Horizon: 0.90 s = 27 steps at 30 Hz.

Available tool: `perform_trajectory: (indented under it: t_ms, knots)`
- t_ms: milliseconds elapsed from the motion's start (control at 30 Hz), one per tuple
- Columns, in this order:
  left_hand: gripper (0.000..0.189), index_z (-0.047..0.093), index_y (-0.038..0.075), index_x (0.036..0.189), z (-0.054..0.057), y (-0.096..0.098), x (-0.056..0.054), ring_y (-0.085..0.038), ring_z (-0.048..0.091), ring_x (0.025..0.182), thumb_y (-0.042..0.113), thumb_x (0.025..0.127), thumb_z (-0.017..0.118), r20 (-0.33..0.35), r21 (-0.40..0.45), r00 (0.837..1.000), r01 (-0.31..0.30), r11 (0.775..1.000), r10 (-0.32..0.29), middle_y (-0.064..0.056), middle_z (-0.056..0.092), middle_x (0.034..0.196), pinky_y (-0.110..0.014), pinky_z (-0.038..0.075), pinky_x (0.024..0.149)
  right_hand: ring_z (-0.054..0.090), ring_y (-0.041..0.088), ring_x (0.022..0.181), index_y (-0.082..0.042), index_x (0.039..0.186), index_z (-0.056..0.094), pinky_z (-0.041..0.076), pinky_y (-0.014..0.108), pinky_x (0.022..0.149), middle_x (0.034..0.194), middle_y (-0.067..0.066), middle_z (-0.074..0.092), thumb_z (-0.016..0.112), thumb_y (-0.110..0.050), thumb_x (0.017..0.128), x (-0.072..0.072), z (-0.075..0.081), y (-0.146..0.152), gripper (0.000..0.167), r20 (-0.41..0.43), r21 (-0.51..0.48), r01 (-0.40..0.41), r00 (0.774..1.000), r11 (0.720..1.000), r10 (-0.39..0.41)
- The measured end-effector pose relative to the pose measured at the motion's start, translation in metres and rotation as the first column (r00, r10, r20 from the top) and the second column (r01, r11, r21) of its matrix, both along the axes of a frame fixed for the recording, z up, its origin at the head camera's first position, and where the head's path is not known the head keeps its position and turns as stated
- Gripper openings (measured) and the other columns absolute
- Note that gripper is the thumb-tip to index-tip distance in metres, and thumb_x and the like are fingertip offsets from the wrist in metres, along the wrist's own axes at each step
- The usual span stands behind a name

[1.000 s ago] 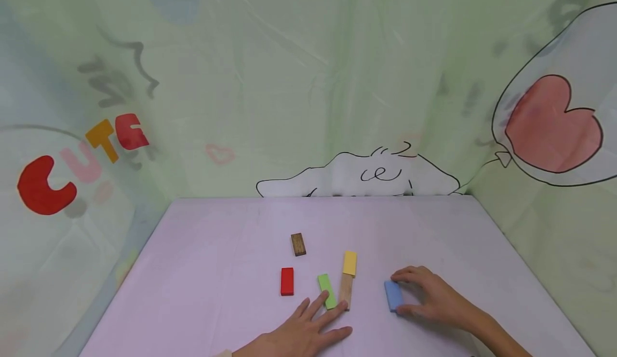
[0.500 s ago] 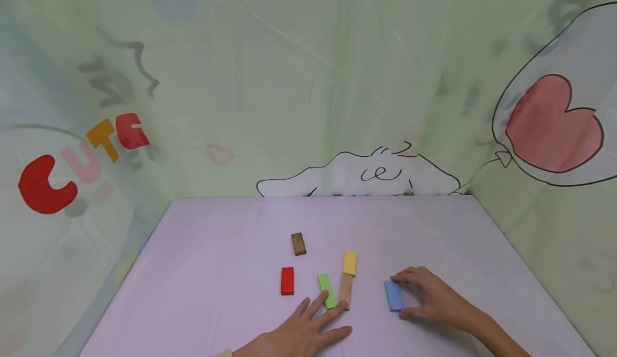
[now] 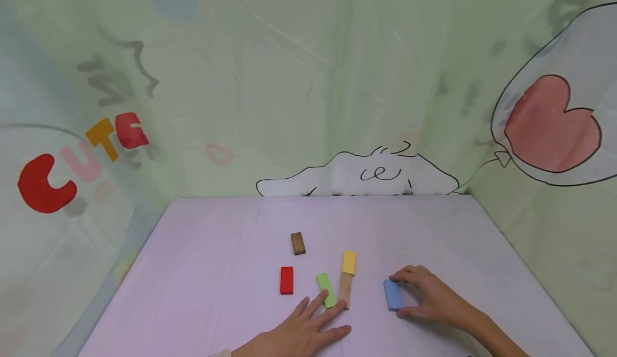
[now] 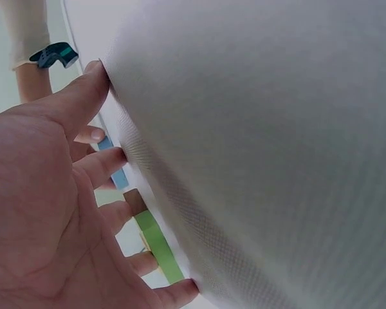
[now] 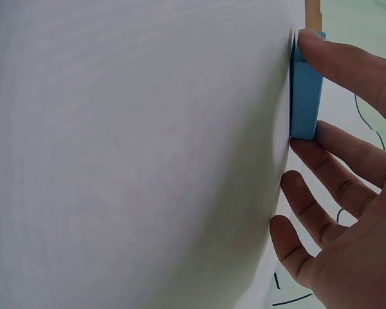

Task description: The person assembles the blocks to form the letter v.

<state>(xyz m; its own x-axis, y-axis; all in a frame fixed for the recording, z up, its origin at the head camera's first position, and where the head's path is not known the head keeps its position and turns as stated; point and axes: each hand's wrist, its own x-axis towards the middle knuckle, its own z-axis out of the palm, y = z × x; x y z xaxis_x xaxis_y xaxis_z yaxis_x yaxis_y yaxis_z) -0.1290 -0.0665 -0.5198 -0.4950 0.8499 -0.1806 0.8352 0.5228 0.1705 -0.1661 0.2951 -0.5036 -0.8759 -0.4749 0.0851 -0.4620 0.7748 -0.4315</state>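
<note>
My right hand [image 3: 436,298] spans a blue wooden block [image 3: 392,295] lying on the table, index fingertip at its far end and thumb at its near end. In the right wrist view the thumb lies against one end of the blue block [image 5: 305,103], with the index finger at the other. My left hand [image 3: 303,331] rests on the tabletop with fingers spread. One of its fingertips lies over the near part of a light green block [image 3: 325,283], another at the near end of a plain wood block [image 3: 345,286]. The green block [image 4: 159,248] also shows behind the fingers in the left wrist view.
A yellow block [image 3: 349,263] lies end to end with the plain wood block. Left of the green block is a red block [image 3: 286,280], with a dark brown block [image 3: 298,243] farther back. Printed cloth walls [image 3: 289,89] enclose the pale lilac table [image 3: 202,271].
</note>
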Motion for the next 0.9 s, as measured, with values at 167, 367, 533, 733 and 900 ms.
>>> perform_trajectory:
  t_ms: [167,367,533,733,900]
  knots:
    - [0.078,0.020,0.041,0.169,0.001,0.000,0.000,-0.037,0.020,0.165,0.072,0.102,0.046,-0.007,0.001,1.000,0.001,1.000,-0.001,0.004,0.008,0.181,-0.060,0.041,0.121,0.063,0.020,0.112,-0.019,0.126,0.072,0.056,0.036,0.095,0.124,-0.006,0.071,0.094,-0.049,0.073,-0.001,0.000,0.000,0.065,-0.032,-0.033,-0.014,0.999,0.999,0.013]
    - [0.079,0.021,0.041,0.169,0.003,0.000,0.001,-0.037,0.021,0.164,0.072,0.101,0.047,-0.021,-0.003,1.000,0.003,1.000,-0.003,0.004,0.009,0.181,-0.058,0.043,0.120,0.062,0.010,0.105,-0.016,0.125,0.070,0.056,0.029,0.092,0.120,-0.007,0.070,0.096,-0.044,0.072,-0.004,-0.002,0.001,0.065,-0.034,-0.085,-0.014,0.999,0.996,0.011]
    - [0.079,0.021,0.041,0.169,0.000,0.000,0.000,-0.037,0.021,0.164,0.072,0.102,0.046,-0.027,0.000,1.000,0.004,1.000,-0.004,0.004,0.009,0.181,-0.059,0.042,0.120,0.062,0.009,0.101,-0.014,0.123,0.069,0.056,0.028,0.088,0.117,-0.008,0.069,0.097,-0.043,0.071,-0.007,-0.003,-0.001,0.066,-0.026,-0.129,0.005,1.000,0.992,-0.008]
    - [0.078,0.019,0.042,0.169,-0.001,0.001,-0.001,-0.037,0.019,0.165,0.071,0.102,0.047,0.021,0.013,1.000,-0.005,1.000,0.005,0.005,0.007,0.182,-0.061,0.040,0.121,0.063,0.014,0.102,-0.014,0.124,0.068,0.057,0.030,0.089,0.118,-0.006,0.069,0.097,-0.044,0.071,-0.009,0.002,-0.006,0.068,0.009,-0.148,0.039,0.999,0.988,-0.038]
    - [0.077,0.020,0.042,0.169,-0.002,0.000,0.000,-0.038,0.020,0.165,0.071,0.103,0.045,0.004,0.014,1.000,-0.002,1.000,0.002,0.004,0.009,0.181,-0.061,0.041,0.120,0.064,0.015,0.103,-0.013,0.125,0.067,0.058,0.032,0.090,0.121,-0.004,0.070,0.097,-0.045,0.072,-0.012,0.001,-0.009,0.069,0.021,-0.144,0.056,0.998,0.988,-0.053]
